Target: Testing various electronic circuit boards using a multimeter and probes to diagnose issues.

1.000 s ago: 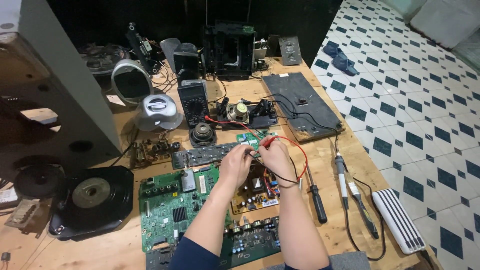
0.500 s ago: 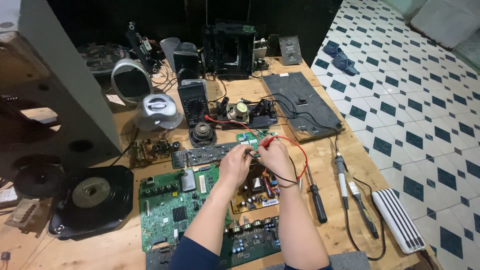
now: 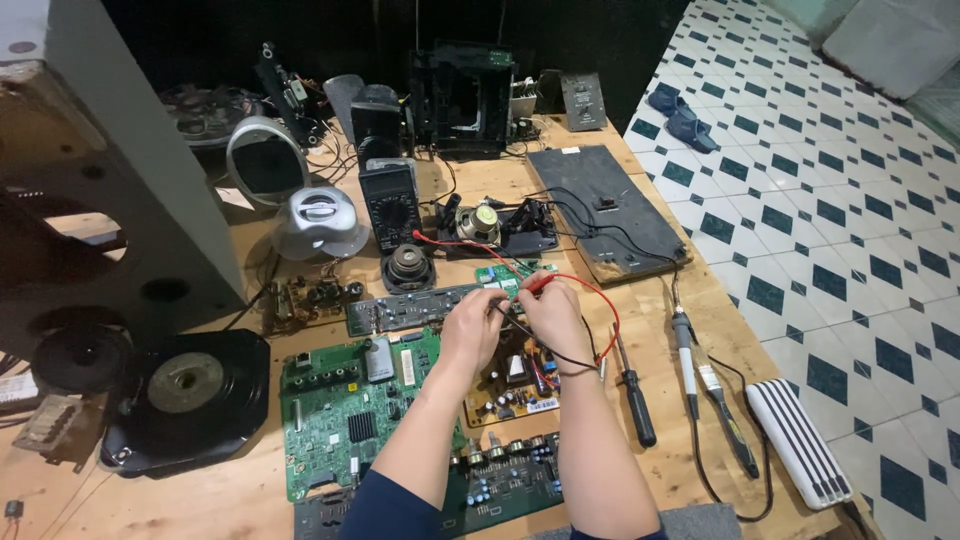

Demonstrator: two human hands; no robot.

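My left hand (image 3: 472,328) and my right hand (image 3: 546,312) meet above a small brown circuit board (image 3: 510,380) near the middle of the wooden table (image 3: 700,320). The right hand grips a red test probe (image 3: 538,283), whose red lead (image 3: 600,305) loops to the right. The left hand pinches a black probe lead (image 3: 520,330) that runs across to the right hand. A black multimeter (image 3: 390,205) lies further back. A large green circuit board (image 3: 350,410) sits left of my forearms.
A black screwdriver (image 3: 632,395), a soldering iron (image 3: 684,355) and a white striped power bank (image 3: 797,440) lie to the right. Small speakers (image 3: 408,266), a long grey board strip (image 3: 410,308), a black panel (image 3: 605,210) and a black disc unit (image 3: 185,395) surround the work spot. Tiled floor lies right.
Both hands stay over the small board with only slight shifts; the right hand has edged a little toward the left hand with the red probe.
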